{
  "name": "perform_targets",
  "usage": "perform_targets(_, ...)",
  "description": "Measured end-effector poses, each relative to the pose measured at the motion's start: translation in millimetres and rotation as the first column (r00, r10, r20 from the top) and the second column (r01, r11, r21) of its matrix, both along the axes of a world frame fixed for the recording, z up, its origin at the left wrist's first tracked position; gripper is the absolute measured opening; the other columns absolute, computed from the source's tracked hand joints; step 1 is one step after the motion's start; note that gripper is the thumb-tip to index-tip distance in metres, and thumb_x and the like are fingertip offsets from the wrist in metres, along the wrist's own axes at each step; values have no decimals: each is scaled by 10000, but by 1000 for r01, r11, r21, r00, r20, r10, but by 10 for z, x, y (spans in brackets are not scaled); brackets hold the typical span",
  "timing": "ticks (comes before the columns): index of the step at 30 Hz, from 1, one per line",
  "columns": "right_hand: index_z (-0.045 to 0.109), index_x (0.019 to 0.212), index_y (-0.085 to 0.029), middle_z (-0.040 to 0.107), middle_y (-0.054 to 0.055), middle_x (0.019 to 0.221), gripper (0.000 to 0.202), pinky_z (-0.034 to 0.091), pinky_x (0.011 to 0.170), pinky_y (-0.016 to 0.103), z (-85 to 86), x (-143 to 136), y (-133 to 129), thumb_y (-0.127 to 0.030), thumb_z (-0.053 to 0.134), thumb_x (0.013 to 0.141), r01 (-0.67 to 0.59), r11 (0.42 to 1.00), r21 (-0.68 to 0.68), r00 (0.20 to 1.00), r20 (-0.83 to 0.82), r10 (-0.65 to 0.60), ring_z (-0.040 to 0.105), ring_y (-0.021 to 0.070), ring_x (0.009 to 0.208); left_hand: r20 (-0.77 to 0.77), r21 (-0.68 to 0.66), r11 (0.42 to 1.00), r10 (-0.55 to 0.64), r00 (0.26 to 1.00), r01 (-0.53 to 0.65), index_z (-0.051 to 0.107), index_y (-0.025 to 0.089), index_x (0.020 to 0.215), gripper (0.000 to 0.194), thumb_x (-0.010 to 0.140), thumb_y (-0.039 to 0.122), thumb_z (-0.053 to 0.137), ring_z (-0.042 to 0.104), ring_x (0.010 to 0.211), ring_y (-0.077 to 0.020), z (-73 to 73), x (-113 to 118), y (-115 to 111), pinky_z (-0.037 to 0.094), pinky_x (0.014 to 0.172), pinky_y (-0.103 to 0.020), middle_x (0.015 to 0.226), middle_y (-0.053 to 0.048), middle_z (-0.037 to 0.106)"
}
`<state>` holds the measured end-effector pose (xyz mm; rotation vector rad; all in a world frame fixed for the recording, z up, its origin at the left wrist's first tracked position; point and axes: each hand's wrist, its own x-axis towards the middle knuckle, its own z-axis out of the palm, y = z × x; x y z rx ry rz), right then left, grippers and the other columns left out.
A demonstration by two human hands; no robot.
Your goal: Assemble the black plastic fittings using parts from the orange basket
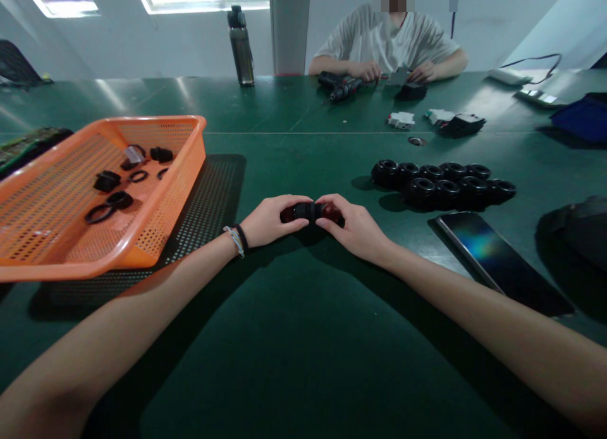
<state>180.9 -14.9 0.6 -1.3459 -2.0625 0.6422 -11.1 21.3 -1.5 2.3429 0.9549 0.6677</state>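
Near the middle of the green table, a dark cylindrical part with reddish-brown ends is held level between both hands. My left hand, with bands at its wrist, is closed round the part's left end. Thumb and fingers of my right hand pinch the right end. The fingertips of the two hands nearly meet at its black middle. To the right, several glossy black round parts stand grouped in rows. An orange basket at the left holds several black rings and caps.
A phone lies right of my right hand, with a dark object beyond it. Across the table sits a person near a power drill. Small white modules and a bottle stand further back.
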Motion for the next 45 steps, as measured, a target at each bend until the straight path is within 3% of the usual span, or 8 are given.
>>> perform_targets(45, 516, 990, -195, 627, 26, 788, 197, 430, 642, 304, -29, 8, -4, -234, 525, 797, -25, 998, 55, 1000, 7, 24, 572, 169, 685, -28, 17, 1000, -1, 1000, 1, 577, 143, 1135, 367, 791, 269, 589, 611, 912, -174, 1, 0, -4, 483, 803, -302, 1066, -80, 656)
